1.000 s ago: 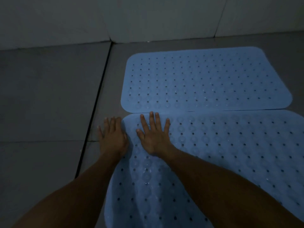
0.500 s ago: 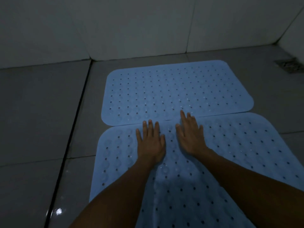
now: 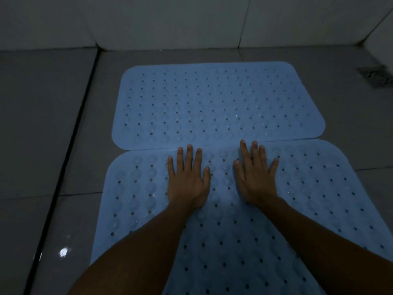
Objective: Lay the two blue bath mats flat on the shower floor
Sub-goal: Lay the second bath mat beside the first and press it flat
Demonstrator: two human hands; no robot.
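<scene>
Two light blue perforated bath mats lie on the grey tiled shower floor [image 3: 42, 128]. The far mat [image 3: 212, 103] lies flat near the back wall. The near mat [image 3: 319, 188] lies right in front of it, its far edge meeting or slightly overlapping the far mat's near edge. My left hand [image 3: 187, 179] presses flat on the near mat close to that seam, fingers straight and spread. My right hand [image 3: 255, 177] presses flat beside it, a little to the right, fingertips reaching the seam. My forearms hide part of the near mat.
White tiled walls [image 3: 170, 18] rise behind the mats, with a corner at the upper right. A floor drain grate [image 3: 376, 77] sits at the right edge. A dark grout channel [image 3: 70, 145] runs along the floor left of the mats.
Both hands have slid rightward along the near mat's far edge, from its left corner to its middle, and spread further apart. The view has shifted right, and the drain shows.
</scene>
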